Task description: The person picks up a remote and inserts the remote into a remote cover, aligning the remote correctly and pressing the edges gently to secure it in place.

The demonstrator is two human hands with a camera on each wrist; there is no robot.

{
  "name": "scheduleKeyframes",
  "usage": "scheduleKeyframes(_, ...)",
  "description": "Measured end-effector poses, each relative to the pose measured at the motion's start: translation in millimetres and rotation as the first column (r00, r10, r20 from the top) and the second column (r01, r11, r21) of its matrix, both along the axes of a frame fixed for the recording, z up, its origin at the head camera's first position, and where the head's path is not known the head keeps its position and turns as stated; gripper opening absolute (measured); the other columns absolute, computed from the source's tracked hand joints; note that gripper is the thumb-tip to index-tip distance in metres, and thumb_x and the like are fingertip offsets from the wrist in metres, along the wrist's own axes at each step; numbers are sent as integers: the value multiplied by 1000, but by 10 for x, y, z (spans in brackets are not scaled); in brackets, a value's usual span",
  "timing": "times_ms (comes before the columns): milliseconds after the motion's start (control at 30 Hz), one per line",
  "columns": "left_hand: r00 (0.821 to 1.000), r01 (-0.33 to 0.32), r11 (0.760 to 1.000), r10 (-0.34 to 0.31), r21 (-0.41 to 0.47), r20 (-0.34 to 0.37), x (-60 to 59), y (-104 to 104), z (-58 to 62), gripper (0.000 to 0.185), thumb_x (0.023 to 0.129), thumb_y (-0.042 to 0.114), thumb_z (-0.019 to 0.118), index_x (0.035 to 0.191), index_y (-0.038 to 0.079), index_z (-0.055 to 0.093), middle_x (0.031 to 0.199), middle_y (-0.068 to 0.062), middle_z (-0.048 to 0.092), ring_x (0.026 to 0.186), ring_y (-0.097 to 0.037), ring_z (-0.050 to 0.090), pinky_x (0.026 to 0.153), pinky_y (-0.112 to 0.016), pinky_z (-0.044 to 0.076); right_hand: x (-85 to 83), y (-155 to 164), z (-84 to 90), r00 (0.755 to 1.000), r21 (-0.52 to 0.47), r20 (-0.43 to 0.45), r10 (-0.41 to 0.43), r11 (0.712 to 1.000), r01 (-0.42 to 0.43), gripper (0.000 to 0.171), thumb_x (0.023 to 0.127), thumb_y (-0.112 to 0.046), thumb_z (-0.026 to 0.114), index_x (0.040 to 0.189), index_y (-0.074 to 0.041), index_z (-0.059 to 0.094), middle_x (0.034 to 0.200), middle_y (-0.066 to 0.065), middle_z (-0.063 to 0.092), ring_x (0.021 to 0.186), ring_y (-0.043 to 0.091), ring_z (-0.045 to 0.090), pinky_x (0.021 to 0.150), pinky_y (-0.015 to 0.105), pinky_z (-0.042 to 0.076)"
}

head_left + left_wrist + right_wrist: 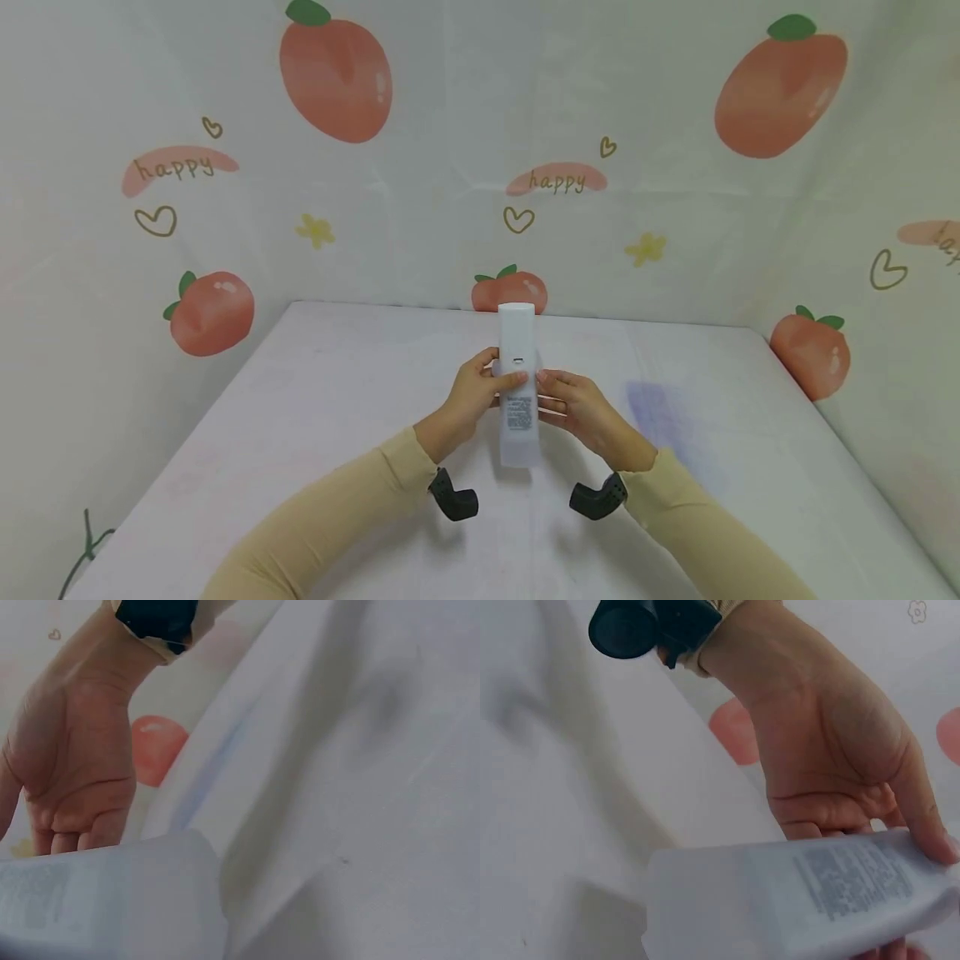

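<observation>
Flanking the white case (519, 410), left hand (469, 395) faces right hand (587, 410).

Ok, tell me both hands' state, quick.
Left hand: closed, holding the white labelled object.
Right hand: at that object's edge; whether closed on it cannot be told.

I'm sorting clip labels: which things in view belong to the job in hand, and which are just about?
In the job:
- white case with printed text
- left hand, gripping it, thumb across its front
- right hand, fingers at its side

Just about:
- green cord, lower left
- black wrist devices
- white table cover
- fruit-print backdrop
</observation>
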State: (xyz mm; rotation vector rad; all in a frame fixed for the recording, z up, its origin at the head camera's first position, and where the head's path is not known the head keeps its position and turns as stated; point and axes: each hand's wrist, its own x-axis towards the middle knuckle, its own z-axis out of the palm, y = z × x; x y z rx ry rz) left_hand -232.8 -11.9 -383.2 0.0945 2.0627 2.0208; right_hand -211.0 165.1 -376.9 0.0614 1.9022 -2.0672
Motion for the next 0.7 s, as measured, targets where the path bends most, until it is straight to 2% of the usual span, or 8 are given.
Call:
scheduleKeyframes(100,1000,18,1000,-18,16,7,-18,-5,13,43,88,25,73,125,10,56,112,-10,67,91,-15,64,81,-35,54,7,-37,-7,999,-52,-6,-37,998,36,22,100,-22,53,116,-6,57,101,-2,64,91,10,63,88,32,53)
scheduleKeyframes(167,1000,26,999,-27,32,16,-30,-8,8,43,88,26,72,124,9,57,112,-10,68,89,-15,64,81,-35,55,17,-67,-17,996,-79,-25,-84,994,82,7,100,-18,54,99,-15,59,93,-6,62,86,9,62,81,28,53)
scheduleKeyframes(267,999,31,999,-32,38,29,-33,-12,-3,41,89,26,72,123,8,59,108,-10,69,84,-15,65,80,-35,56,31,-112,-43,985,-104,-39,-166,982,161,18,99,-13,54,82,-19,55,87,-7,60,81,9,61,76,27,52)
scheduleKeyframes(367,998,54,998,-55,21,37,-34,-15,-25,39,89,24,71,122,6,60,103,-11,71,81,-15,67,78,-35,57,38,-142,-59,970,-79,-56,-236,970,231,16,99,-11,54,84,-14,55,83,-6,60,78,9,61,75,26,51)
scheduleKeyframes(467,995,88,996,-87,-9,58,-36,-18,-38,38,89,22,72,122,6,61,100,-10,71,80,-16,68,78,-36,58,37,-152,-51,962,-12,-71,-265,964,265,9,100,-10,52,95,-2,55,80,-5,58,74,7,58,72,22,50)
scheduleKeyframes(567,991,120,992,-117,-48,62,-36,-22,-38,40,88,22,73,122,6,62,99,-10,71,81,-18,69,79,-37,58,26,-149,-20,963,49,-81,-259,963,263,18,100,-8,49,105,9,52,80,-2,57,71,7,56,70,19,50)
scheduleKeyframes(700,988,148,986,-143,-83,55,-21,-30,-18,41,86,24,75,121,6,62,98,-10,70,81,-19,69,78,-37,58,-7,-139,28,973,91,-82,-217,970,225,24,102,-6,44,112,15,51,87,2,57,73,7,56,71,19,49)
